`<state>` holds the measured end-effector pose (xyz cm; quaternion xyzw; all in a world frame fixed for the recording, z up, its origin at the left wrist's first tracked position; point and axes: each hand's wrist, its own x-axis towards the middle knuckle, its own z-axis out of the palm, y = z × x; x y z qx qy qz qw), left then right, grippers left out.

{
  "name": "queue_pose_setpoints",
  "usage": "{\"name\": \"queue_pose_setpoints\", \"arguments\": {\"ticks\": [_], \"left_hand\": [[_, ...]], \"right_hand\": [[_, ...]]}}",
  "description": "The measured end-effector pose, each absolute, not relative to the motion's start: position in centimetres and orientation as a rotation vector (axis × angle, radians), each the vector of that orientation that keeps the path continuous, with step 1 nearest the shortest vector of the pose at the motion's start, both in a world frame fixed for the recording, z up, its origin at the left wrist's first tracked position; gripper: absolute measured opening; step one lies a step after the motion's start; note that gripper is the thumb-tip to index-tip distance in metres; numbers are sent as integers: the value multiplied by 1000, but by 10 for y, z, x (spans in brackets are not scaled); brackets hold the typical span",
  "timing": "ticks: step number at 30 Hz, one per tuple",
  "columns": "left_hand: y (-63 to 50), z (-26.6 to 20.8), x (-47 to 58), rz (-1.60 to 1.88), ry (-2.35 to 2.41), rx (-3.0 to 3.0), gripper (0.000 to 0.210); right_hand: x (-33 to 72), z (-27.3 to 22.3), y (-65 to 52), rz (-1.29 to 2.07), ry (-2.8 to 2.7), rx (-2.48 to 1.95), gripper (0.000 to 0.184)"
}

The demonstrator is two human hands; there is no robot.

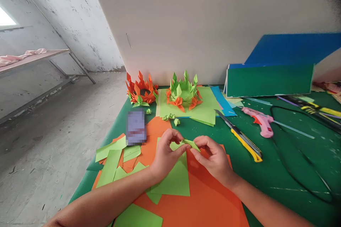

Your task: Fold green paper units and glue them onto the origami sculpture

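Between my two hands is a small folded piece of green paper (192, 144), held above the orange sheets. My left hand (168, 152) pinches its left end between thumb and fingers. The right end is gripped by my right hand (213, 159), thumb below and fingers above. Under them lie a green paper sheet (177, 177) and a large orange sheet (213, 202). Beyond the hands stand an orange folded-paper crown (135, 90) with green flowers and a green folded-paper crown (183, 90) with orange flowers. Small green paper rosebuds (177, 122) lie in front of them.
A yellow utility knife (241, 138) with its blade out and a pink glue gun (262, 122) with a black cord lie to the right. Loose green paper strips (109, 168) and a blurred-out flat object (136, 127) are at left. A white board (186, 32) stands behind.
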<state>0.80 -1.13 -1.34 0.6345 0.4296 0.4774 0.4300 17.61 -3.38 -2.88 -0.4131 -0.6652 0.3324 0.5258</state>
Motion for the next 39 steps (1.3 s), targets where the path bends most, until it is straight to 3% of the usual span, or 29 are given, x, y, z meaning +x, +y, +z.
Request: {"name": "queue_pose_setpoints", "arguments": {"ticks": [15, 33, 39], "left_hand": [[-12, -15, 9, 1224, 1053, 1470, 22], [-12, -10, 11, 1039, 1030, 1597, 5], [-13, -9, 11, 932, 870, 1244, 27]], "right_hand": [[176, -30, -34, 855, -1570, -999, 11], [177, -30, -31, 911, -1613, -1042, 17], [179, -30, -30, 930, -1560, -1053, 20]]}}
